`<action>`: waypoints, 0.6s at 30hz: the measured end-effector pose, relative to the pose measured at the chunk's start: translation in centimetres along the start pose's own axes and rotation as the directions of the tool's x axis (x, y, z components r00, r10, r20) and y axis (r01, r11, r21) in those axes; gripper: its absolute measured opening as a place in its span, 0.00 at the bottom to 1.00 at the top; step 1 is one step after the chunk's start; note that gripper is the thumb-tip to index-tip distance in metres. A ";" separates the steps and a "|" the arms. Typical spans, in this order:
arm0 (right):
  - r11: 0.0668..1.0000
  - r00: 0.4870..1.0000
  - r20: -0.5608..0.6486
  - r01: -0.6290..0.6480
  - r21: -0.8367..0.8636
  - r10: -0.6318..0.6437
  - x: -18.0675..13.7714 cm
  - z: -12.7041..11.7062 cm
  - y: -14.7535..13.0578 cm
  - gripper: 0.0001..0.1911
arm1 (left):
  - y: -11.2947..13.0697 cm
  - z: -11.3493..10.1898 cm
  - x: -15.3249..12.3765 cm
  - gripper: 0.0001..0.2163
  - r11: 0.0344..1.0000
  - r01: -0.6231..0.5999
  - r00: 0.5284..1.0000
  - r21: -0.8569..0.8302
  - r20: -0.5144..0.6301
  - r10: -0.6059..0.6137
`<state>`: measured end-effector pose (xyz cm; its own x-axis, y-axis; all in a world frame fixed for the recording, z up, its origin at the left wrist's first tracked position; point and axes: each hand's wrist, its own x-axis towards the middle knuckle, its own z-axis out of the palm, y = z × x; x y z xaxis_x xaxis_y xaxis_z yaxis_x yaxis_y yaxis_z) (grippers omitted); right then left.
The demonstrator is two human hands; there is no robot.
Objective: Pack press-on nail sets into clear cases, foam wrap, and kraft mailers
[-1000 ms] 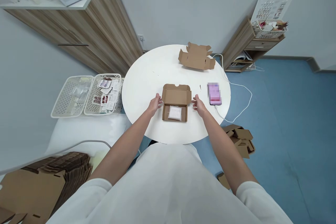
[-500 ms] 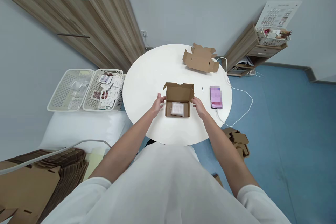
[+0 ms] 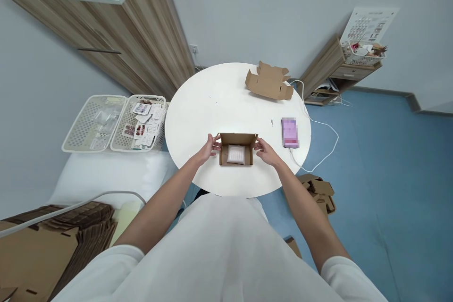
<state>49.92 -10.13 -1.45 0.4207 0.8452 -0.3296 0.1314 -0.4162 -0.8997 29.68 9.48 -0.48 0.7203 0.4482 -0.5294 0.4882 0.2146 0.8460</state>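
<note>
A small brown cardboard box [image 3: 249, 156] stands on the white round table [image 3: 191, 118] in front of me, its lid [image 3: 238, 139] raised at the back. Inside lies a flat white packet [image 3: 236, 155], seemingly padded or bubble-wrapped. My left hand [image 3: 210, 147] is at the box's left side, thumb up by the lid's corner and fingers against the side. On the opposite side my right hand [image 3: 264, 150] has its fingertips at the lid's right edge. Between them the two hands hold the lid by its ends.
An unfolded cardboard blank [image 3: 269, 81] lies at the table's back right. A phone [image 3: 290, 132] with a white cable [image 3: 327, 151] rests on the right. Two white baskets [image 3: 95, 125] stand left of the table. Folded cardboard boxes [image 3: 320, 188] sit on the floor at right.
The lid has swung up and forward from leaning back, and its front flap no longer shows. Both hands have moved with its sides. The box sits slightly lower in view.
</note>
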 end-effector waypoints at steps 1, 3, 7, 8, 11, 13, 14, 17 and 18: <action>1.000 1.000 0.007 0.004 -0.004 -0.004 -0.2 0.0 0.1 0.35 | 0.0 0.0 -0.2 0.35 1.000 0.003 1.000 0.004 0.016 -0.003; 1.000 1.000 0.018 0.013 -0.012 -0.012 -0.4 0.0 0.2 0.33 | -0.1 -0.1 -0.4 0.34 1.000 0.000 0.999 0.012 0.033 0.000; 0.999 0.998 0.057 0.040 -0.024 -0.039 -0.8 0.1 0.4 0.33 | -0.5 0.2 -0.6 0.27 0.997 -0.026 1.000 0.077 0.008 0.025; 0.999 0.997 0.072 0.044 -0.032 -0.042 -0.8 0.1 0.5 0.33 | -0.8 0.3 -0.6 0.25 0.993 -0.043 0.999 0.114 0.007 0.043; 0.997 0.997 0.070 0.015 -0.079 -0.009 -1.2 0.4 0.8 0.31 | -1.7 0.7 -0.6 0.25 0.956 -0.125 0.991 0.265 -0.004 0.130; 0.995 0.999 -0.005 -0.037 -0.087 0.037 -1.7 0.9 1.2 0.27 | -2.5 1.2 -0.7 0.27 0.923 -0.135 0.981 0.359 -0.082 0.175; 0.995 0.997 -0.055 -0.063 -0.071 0.060 -1.9 1.2 1.4 0.25 | -2.9 1.4 -0.9 0.28 0.914 -0.113 0.975 0.390 -0.134 0.178; 0.991 0.977 -0.168 -0.129 0.018 0.130 -2.8 2.8 2.1 0.22 | -4.1 2.3 -1.5 0.29 0.908 -0.015 0.962 0.419 -0.241 0.127; 0.987 0.970 -0.183 -0.156 0.046 0.162 -3.1 3.4 2.4 0.23 | -4.4 2.6 -1.7 0.29 0.908 0.012 0.962 0.418 -0.254 0.104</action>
<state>45.89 -12.55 -3.54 0.5932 0.6911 -0.4129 0.0225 -0.5269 -0.8496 27.59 5.56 -3.49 0.6185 0.6738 -0.4044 0.6581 -0.1628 0.7351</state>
